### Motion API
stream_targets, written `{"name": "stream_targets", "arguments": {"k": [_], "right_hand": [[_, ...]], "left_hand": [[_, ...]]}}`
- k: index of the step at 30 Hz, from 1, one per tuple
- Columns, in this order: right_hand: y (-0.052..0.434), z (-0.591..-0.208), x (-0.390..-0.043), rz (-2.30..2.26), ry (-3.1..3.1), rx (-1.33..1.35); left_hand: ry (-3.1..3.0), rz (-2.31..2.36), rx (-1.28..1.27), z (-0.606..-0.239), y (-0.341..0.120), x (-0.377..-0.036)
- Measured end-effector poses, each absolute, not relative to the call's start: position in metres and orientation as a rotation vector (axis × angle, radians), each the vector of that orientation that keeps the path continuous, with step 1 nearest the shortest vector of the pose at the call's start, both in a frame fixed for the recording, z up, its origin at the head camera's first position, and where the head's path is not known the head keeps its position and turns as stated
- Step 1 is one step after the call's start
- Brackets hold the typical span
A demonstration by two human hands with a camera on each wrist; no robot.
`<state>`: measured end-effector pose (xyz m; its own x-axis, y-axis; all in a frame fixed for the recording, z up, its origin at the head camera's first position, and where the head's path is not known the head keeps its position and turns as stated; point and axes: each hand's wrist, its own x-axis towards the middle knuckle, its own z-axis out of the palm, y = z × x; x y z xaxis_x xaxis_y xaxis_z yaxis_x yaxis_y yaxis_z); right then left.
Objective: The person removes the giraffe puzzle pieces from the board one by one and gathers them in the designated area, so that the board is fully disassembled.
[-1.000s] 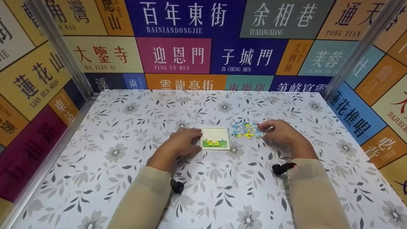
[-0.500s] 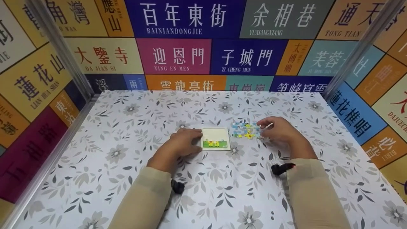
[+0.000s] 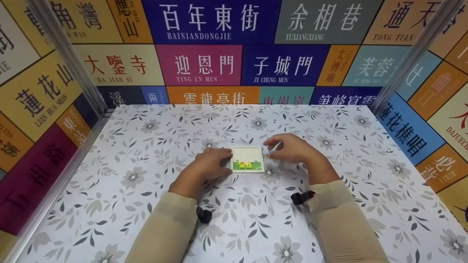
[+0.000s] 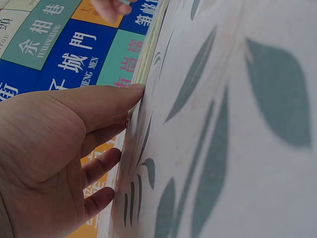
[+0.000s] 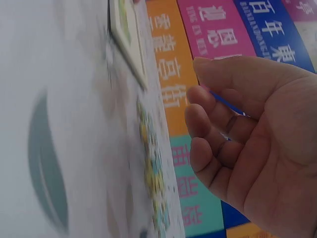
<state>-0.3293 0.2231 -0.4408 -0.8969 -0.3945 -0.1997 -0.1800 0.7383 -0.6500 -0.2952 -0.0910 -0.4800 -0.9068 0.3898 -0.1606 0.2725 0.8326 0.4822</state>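
Note:
A small white puzzle tray (image 3: 248, 155) lies flat, its lowest strip filled with a green and yellow picture. My left hand (image 3: 214, 162) rests against the tray's left edge, thumb at the lower corner and fingers at the upper one. In the left wrist view, the thumb tip touches the tray's rim (image 4: 147, 54). Just right of the tray, my right hand (image 3: 289, 148) pinches a light blue puzzle piece (image 4: 124, 2) between thumb and fingers. The right wrist view does not show this piece. Loose puzzle pieces (image 5: 152, 171) lie below the right hand, hidden by it in the head view.
A white tablecloth (image 3: 234, 219) with grey flowers and leaves covers the table. Colourful sign-printed panels (image 3: 204, 65) enclose the back and both sides, with clear upright posts at the corners. Small black cameras (image 3: 204, 214) sit at both wrists.
My right hand has moved left from the right side of the loose pieces to beside the tray, carrying a piece. The left hand and the tray have stayed put.

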Motion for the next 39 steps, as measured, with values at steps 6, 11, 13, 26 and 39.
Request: {"name": "stream_targets", "arguments": {"k": [6,11,13,26,39], "right_hand": [[0.179,-0.438,-0.328,-0.935,2.580,-0.531],[0.152,-0.439,-0.326,-0.975,2.518,-0.587],[0.146,-0.440,-0.325,-0.997,2.499,-0.591],[0.139,-0.457,-0.325,-1.008,2.489,-0.597],[0.136,-0.471,-0.324,-0.935,2.500,-0.580]], "left_hand": [[2.780,0.661,0.526,-0.479,-0.092,-0.295],[2.791,0.642,0.542,-0.478,-0.092,-0.293],[2.789,0.642,0.542,-0.478,-0.092,-0.293],[2.767,0.671,0.527,-0.477,-0.092,-0.293],[2.782,0.693,0.581,-0.478,-0.094,-0.293]]}}
